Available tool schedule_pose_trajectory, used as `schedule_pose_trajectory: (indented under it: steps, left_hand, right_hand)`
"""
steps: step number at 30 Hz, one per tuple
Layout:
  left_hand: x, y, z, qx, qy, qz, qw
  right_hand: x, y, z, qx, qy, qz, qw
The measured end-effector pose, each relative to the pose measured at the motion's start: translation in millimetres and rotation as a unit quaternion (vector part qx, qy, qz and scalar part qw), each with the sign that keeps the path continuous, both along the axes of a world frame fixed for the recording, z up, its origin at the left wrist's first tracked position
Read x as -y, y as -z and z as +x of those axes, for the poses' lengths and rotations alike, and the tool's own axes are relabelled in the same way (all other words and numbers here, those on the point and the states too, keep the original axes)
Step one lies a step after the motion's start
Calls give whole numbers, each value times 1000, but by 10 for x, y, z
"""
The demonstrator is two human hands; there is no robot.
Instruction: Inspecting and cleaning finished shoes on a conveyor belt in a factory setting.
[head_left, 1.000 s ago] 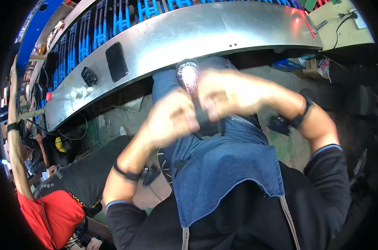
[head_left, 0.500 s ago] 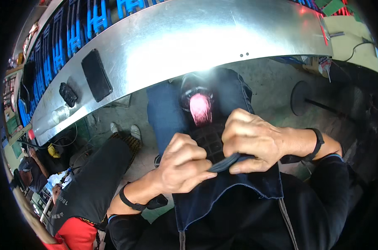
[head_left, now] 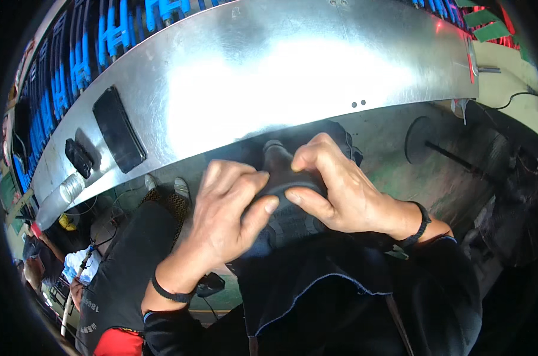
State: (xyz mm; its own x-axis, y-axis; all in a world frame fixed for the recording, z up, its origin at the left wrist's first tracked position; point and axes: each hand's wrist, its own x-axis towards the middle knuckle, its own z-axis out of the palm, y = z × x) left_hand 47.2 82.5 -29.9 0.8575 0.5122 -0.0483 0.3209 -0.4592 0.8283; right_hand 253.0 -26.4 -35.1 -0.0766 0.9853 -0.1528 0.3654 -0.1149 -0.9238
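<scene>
Above my lap, both hands pinch a dark tapered piece (head_left: 276, 159), bottle-like in outline, with a narrow rounded far end under the bench edge. Its kind cannot be made out. My left hand (head_left: 221, 204) grips its left side, thumb near and fingers beyond. My right hand (head_left: 340, 193) holds the right side, thumb and bent forefinger on either side of its edge. Between the thumbs the piece looks broad and smooth. Underneath, a dark ribbed or gridded surface (head_left: 290, 228) shows, partly hidden by my hands. A dark apron (head_left: 304, 261) with blue edge stitching covers my front.
A shiny metal bench (head_left: 156, 65) curves ahead, carrying a black phone (head_left: 119, 129), a small black object (head_left: 79, 157) and a clear roll (head_left: 72, 187). Blue rods (head_left: 114, 32) stand behind. At left are a co-worker's dark-clad legs (head_left: 138, 255); at right, a black disc (head_left: 419, 140) on a rod.
Both hands have moved up and away from my body, toward the bench, and turned more thumb-to-thumb. The pink patch and bent dark strip seen before no longer show. The view has shifted slightly.
</scene>
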Motion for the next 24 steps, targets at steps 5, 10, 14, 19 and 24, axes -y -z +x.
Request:
schedule_pose_trajectory:
  steps: [5,10,14,19,24]
  left_hand:
    - [146,-112,95,40,-142,-349,925]
    - [723,-585,-277,208,17,-152,966]
    - [1263,-543,-499,249,-62,-117,959]
    - [1591,-484,-340,256,-43,-171,950]
    - [1592,-1095,-301,313,-88,-139,936]
  right_hand:
    - [48,-131,18,54,83,13,995]
    - [556,-403,-53,-302,-118,20,946]
    - [1061,-487,-263,-257,-120,97,954]
    - [1192,-569,-589,-211,-44,224,950]
    - [1103,-1031,-739,-197,-2,304,932]
